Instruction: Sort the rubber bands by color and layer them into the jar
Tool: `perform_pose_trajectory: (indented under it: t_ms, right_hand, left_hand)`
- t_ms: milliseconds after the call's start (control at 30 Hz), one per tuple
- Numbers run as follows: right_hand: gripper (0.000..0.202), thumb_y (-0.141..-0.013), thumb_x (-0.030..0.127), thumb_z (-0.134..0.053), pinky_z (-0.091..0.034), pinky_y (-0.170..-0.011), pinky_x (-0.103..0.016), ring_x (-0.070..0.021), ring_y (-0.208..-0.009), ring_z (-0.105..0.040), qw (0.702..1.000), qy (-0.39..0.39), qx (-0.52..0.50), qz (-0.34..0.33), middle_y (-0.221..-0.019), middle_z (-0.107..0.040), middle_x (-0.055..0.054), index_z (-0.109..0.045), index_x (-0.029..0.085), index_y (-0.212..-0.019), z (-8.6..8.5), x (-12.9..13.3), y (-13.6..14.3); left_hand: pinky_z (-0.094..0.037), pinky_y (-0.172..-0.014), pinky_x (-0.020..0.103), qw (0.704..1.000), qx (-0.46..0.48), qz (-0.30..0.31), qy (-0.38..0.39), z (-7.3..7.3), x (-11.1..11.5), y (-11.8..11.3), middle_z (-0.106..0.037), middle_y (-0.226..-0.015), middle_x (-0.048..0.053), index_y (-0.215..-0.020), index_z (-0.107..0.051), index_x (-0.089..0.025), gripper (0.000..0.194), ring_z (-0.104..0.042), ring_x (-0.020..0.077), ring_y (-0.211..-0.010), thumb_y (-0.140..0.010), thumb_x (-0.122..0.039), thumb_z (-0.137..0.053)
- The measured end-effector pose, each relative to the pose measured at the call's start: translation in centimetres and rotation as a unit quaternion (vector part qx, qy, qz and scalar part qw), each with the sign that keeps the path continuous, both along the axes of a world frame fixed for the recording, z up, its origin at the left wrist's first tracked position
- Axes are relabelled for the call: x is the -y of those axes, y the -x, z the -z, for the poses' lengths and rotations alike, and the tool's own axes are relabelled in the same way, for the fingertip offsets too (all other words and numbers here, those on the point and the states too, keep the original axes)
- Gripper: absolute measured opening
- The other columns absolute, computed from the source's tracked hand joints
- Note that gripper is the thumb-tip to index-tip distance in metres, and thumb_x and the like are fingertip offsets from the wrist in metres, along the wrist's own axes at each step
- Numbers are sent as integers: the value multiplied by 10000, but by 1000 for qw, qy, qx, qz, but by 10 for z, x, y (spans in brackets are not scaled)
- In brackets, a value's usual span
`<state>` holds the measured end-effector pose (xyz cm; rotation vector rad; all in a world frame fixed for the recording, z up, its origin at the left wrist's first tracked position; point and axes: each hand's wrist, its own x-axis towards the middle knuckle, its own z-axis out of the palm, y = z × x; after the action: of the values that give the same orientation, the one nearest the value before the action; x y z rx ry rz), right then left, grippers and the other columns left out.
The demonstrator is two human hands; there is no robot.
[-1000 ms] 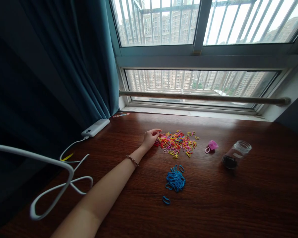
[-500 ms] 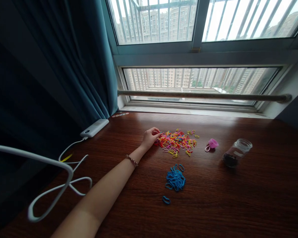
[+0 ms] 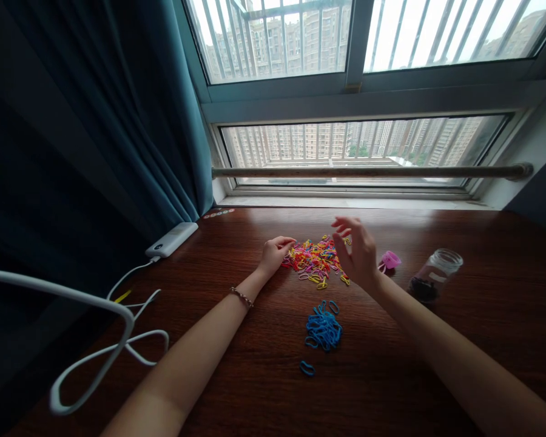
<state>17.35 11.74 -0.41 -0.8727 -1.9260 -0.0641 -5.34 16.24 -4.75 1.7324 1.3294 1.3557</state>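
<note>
Out on the far left, a white cable [image 3: 91, 297] loops over the left edge of the wooden worktop [image 3: 505, 291], with a bit of yellow [image 3: 122, 297] showing by its thinner strands. Up toward the far left corner lies a white power bank [image 3: 173, 240], a lead plugged into its near end, right at the foot of the blue curtain [image 3: 164, 121]. Just past it, tight in that corner, a strip of round dots [image 3: 219, 214].

Now the left hand [image 3: 275, 255], bracelet [image 3: 241, 297] on the wrist: thumb and forefinger nearly meet at the left side of the multicoloured bands [image 3: 316, 258], and whether a band sits between them, I cannot tell! That heap spreads midway along the worktop, toward the far edge. Nearer the front edge, one loose blue band [image 3: 306, 368], then the pile of blue bands [image 3: 324, 328] just beyond.

And here's the right hand [image 3: 357, 249], open, fingers loosely apart, over the heap's right side! Beside its wrist, partly hidden, a pink cap-like piece [image 3: 391, 260]; farther right, a clear jar [image 3: 441, 267], mouth open, dark contents [image 3: 422, 289] low inside.
</note>
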Motion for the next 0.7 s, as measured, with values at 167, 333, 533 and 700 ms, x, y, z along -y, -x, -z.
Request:
perform_pose_trajectory:
  t_ms: [167, 333, 533, 700]
  right_hand:
    - [216, -854, 244, -448, -442, -816, -416, -252, -913, -527, 999, 34, 24, 25, -932, -597, -111, -541, 158, -1030, 38, -26, 2]
    - [183, -853, 233, -427, -426, -822, -392, -241, -883, -528, 995, 75, 18, 58, -904, -608, -101, -558, 155, -955, 52, -33, -4]
    - [176, -849, 227, -428, -416, -817, -379, -239, -876, -531, 994, 87, 23, 54, -889, -610, -102, -567, 156, -931, 48, -30, -3]
    - [159, -815, 182, -445, -417, -806, -372, -236, -873, -537, 993, 97, 7, 65, -885, -616, -95, -576, 161, -902, 51, -34, -4]
  left_hand:
    - [-404, -436, 165, 999, -10, 33, -20, 0, 0, 0, -627, -715, 29, -1020, -632, -166, 292, -502, 77, -507, -768, -271, -530]
    - [-400, -453, 170, 999, -14, 31, -30, 5, -4, 2, -620, -730, 31, -895, -658, -159, 213, -501, 80, -527, -766, -277, -537]
    - [-465, -547, 213, 1000, 6, 18, -8, 10, -7, 2, -635, -699, 29, -831, -642, -152, 173, -587, 128, -614, -718, -274, -597]
    - [-462, -538, 205, 999, -16, 13, -24, 12, -9, 3, -629, -786, 35, -918, -656, -180, 226, -592, 127, -652, -709, -243, -601]
